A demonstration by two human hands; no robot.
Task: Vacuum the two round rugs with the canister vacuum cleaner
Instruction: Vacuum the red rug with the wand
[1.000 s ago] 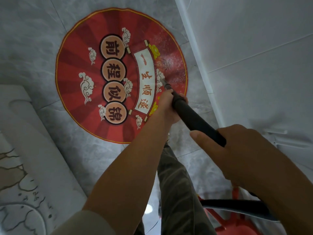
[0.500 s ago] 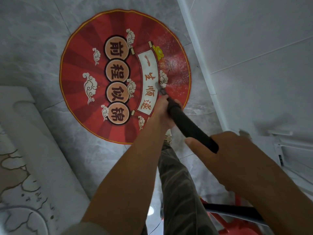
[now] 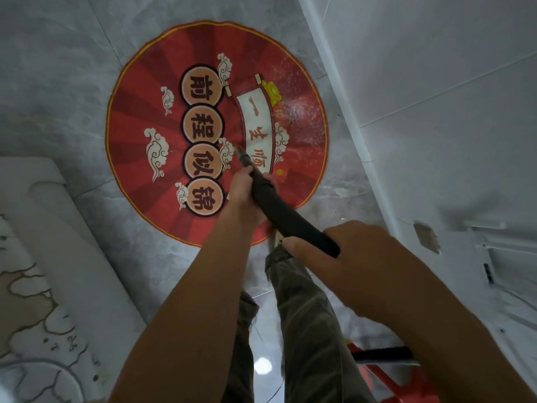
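Nozzle tip sits nearer the middle of the round rug than before; left grip and right grip clench the seemingly stiff, light wand.

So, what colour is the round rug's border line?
Yellow, ringing the red round rug; head view shows it.

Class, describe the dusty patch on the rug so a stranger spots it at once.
Find the round red rug on the grey floor. Between its white scroll and the wall lies the dusty patch: whitish specks, unlike the clean stripes.
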